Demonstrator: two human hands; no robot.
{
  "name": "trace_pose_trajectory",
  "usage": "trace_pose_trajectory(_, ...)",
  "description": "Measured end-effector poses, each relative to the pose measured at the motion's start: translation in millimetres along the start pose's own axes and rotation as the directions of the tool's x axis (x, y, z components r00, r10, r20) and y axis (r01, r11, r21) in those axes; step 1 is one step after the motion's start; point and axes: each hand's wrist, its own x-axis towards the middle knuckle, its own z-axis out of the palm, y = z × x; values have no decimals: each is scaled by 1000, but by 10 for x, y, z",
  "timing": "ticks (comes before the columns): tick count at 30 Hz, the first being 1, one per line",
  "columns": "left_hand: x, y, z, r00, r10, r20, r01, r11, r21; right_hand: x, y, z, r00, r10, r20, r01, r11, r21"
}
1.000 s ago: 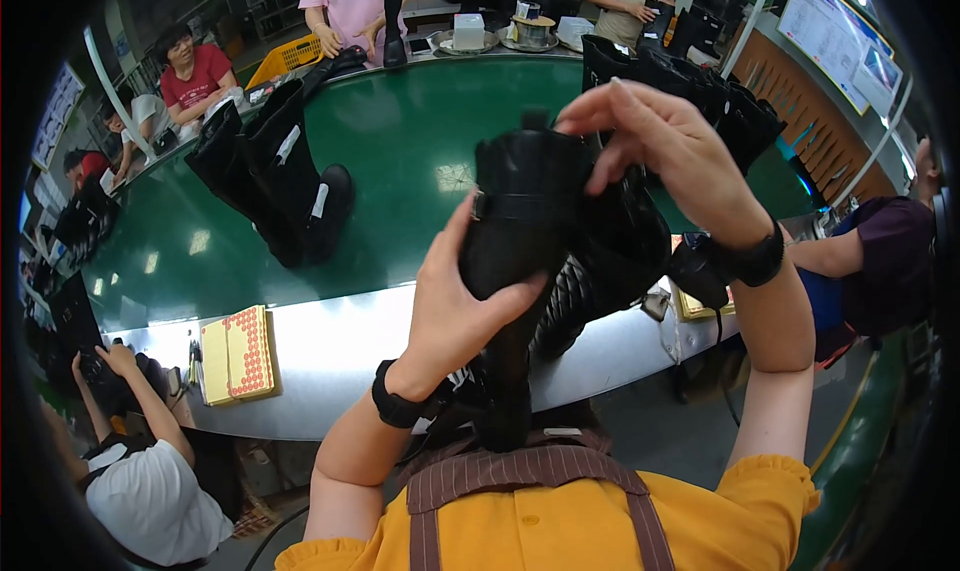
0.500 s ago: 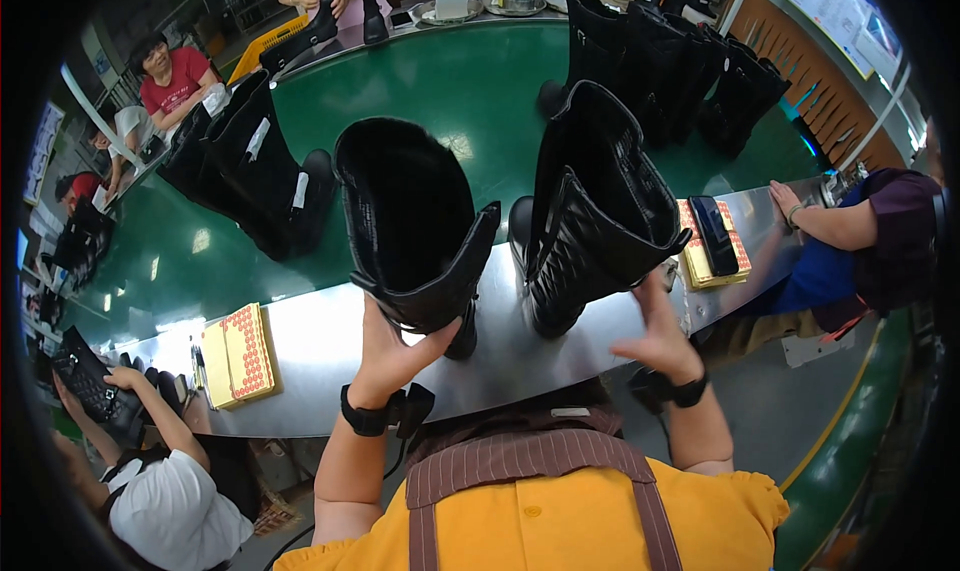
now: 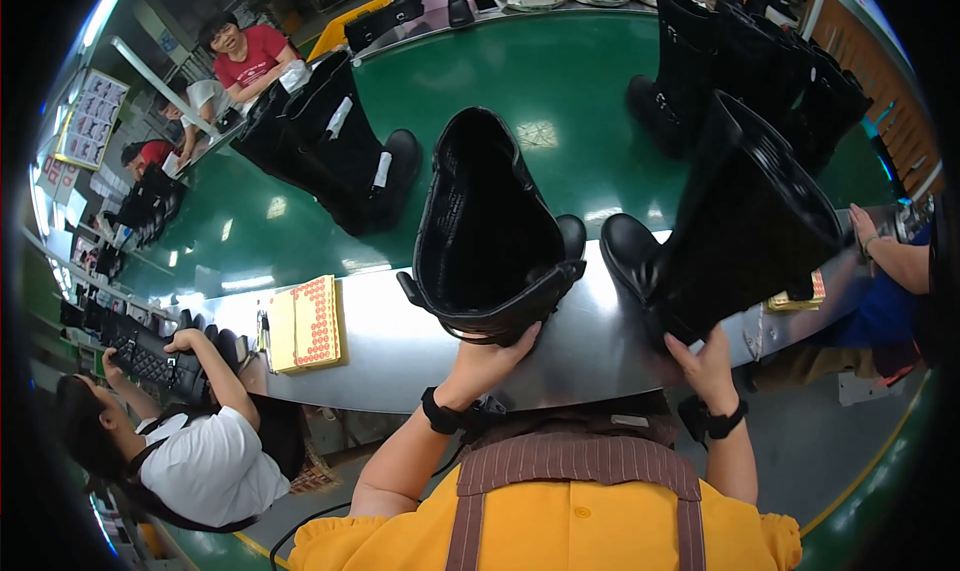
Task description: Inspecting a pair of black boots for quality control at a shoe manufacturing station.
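Note:
Two tall black boots stand before me at the metal edge of the table. My left hand (image 3: 495, 365) is closed round the back of the left boot (image 3: 482, 216), whose wide top faces me; its fingers are partly hidden by the shaft. At the lower back of the right boot (image 3: 735, 226) my right hand (image 3: 710, 373) has its thumb and fingers on it, the fingertips hidden behind the shaft. That boot leans to the right, with its toe pointing left.
A yellow pad with red dots (image 3: 306, 326) lies on the metal edge (image 3: 375, 371). More black boots stand at left (image 3: 330, 151) and right (image 3: 690, 71) on the green tabletop (image 3: 540, 66). Co-workers sit around; one in a white shirt (image 3: 215, 461) holds a boot.
Both boots have turned: the right one now shows its side, toe to the left, and leans right. My right hand has come onto its lower back. The view has shifted left.

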Motion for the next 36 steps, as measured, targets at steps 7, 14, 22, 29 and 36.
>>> trace_pose_trajectory(7,93,451,-110,436,668,-602,-753,638,162,-242,-445,-147,982,188,-16,-145,701,-699)
trace_pose_trajectory(14,-101,1838,-482,809,572,136,-431,420,799,175,-1089,236,962,-263,77,226,920,322)
trace_pose_trajectory(22,-181,1881,-606,786,594,171,-482,415,772,987,-1413,1091,949,-303,85,217,827,518)
trace_pose_trajectory(29,-240,1660,-1140,797,591,123,-517,564,644,1414,-1359,1341,944,10,328,-254,657,709)
trace_pose_trajectory(36,-273,1598,-1127,787,610,89,-523,584,621,1343,-1425,1251,918,-33,394,-313,548,775)
